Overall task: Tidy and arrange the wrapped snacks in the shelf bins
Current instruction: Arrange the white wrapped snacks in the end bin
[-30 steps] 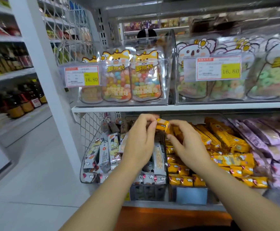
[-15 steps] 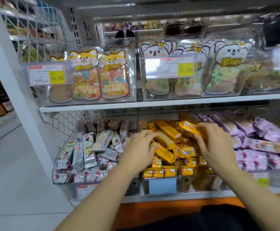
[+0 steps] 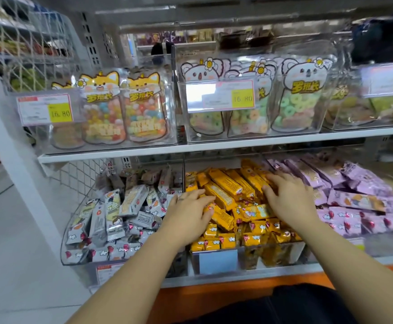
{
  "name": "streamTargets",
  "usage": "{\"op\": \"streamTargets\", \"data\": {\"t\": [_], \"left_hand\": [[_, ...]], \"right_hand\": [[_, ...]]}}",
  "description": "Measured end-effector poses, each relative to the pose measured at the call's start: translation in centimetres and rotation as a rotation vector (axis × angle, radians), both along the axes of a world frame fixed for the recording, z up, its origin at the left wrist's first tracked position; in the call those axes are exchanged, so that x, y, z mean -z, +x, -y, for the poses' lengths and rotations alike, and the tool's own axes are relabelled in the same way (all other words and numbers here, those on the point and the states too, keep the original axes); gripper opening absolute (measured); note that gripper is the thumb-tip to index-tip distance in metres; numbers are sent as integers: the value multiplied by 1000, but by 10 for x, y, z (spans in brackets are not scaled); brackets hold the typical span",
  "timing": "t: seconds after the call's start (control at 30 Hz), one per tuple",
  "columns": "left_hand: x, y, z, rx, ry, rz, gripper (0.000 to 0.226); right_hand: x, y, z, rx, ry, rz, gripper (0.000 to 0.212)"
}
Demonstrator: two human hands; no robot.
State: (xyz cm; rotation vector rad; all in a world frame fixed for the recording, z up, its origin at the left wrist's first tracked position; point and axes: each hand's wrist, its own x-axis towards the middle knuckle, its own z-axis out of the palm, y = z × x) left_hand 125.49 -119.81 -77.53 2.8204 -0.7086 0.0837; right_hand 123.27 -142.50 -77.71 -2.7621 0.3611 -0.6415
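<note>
Fingers of the left hand lie stretched and slightly apart over the near-left part of the yellow wrapped snacks, flat on the bars and closed round none of them. The right hand mirrors it on the far-right part of the same heap: its fingers are straight and laid across the bars, thumb spread to the side, gripping nothing.

These yellow bars fill the middle bin, a clear container on the lower shelf with a blue label on its front. Some bars lie lengthwise towards the back, and shorter packs stand in rows at the front.

Just beside it, the left bin holds a loose jumble of grey wrapped snacks, and the right bin holds purple wrapped snacks.

Above, the upper shelf carries clear boxes of upright candy bags, fox-shaped bags on the left and koala-shaped bags on the right, each box fronted by a price tag reading 16.80.
</note>
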Motion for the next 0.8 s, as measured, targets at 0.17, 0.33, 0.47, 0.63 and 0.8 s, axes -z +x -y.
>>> {"op": "streamTargets", "data": {"t": [0.17, 0.33, 0.47, 0.63, 0.8], "left_hand": [[-5, -7, -7, 4, -65, 94, 39], [-12, -11, -35, -59, -105, 156, 35], [-15, -12, -72, -171, -68, 203, 34], [-20, -10, -117, -311, -24, 233, 36], [-16, 0, -148, -360, -43, 207, 42]], "right_hand": [[-4, -11, -14, -86, -45, 162, 46], [-11, -11, -60, -258, -56, 233, 31], [-11, -4, -103, -385, -44, 183, 29], [-12, 19, -145, -529, -20, 94, 30], [-11, 51, -181, -631, 51, -23, 38]]}}
